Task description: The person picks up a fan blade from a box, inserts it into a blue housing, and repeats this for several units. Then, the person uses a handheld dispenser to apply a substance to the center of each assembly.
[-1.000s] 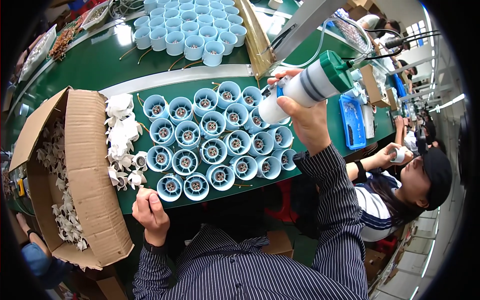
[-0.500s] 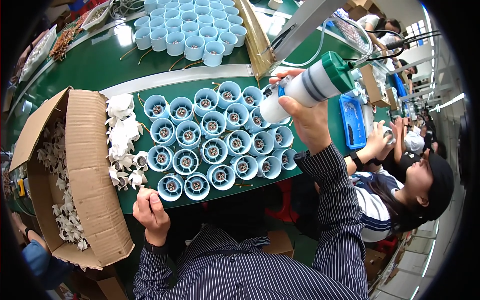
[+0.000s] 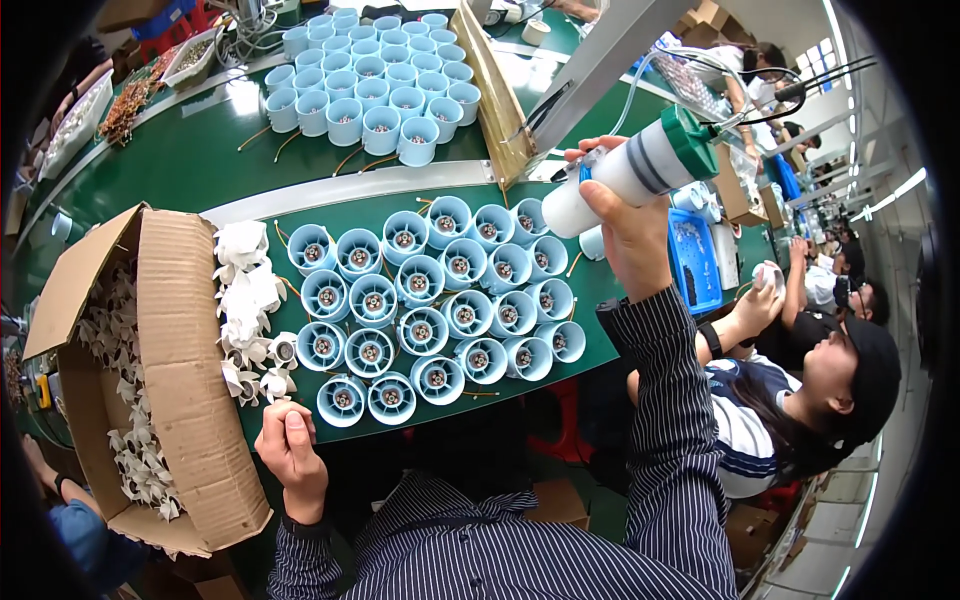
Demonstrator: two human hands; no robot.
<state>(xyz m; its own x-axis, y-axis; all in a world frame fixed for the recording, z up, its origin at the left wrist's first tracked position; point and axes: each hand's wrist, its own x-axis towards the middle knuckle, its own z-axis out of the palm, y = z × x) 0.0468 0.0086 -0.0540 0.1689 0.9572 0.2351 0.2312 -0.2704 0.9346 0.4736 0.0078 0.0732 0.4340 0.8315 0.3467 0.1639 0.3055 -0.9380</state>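
My right hand (image 3: 637, 240) is wrapped round a fat white dispensing cartridge (image 3: 635, 172) with a green cap and dark bands. It is tilted, its narrower white end over the far right of the grouped housings. Below it, several light-blue round fan housings (image 3: 422, 331), open side up, stand in rows with metal parts at their centres. My left hand (image 3: 290, 457) is closed in a loose fist at the table's near edge, with nothing showing in it. Just beyond that hand lies a strip of white fan impellers (image 3: 255, 305).
At the left stands an open cardboard box (image 3: 190, 370) with more white impellers inside. More blue housings (image 3: 370, 95) fill the far side beyond a metal strip (image 3: 350, 187). A slanted metal post (image 3: 590, 85) rises behind the cartridge. A co-worker (image 3: 770, 400) sits at the right near a blue tray (image 3: 697, 262).
The cartridge in my right hand has shifted right and slightly away over the housings. My left hand stays closed near the table edge. The whole view has tipped a little.
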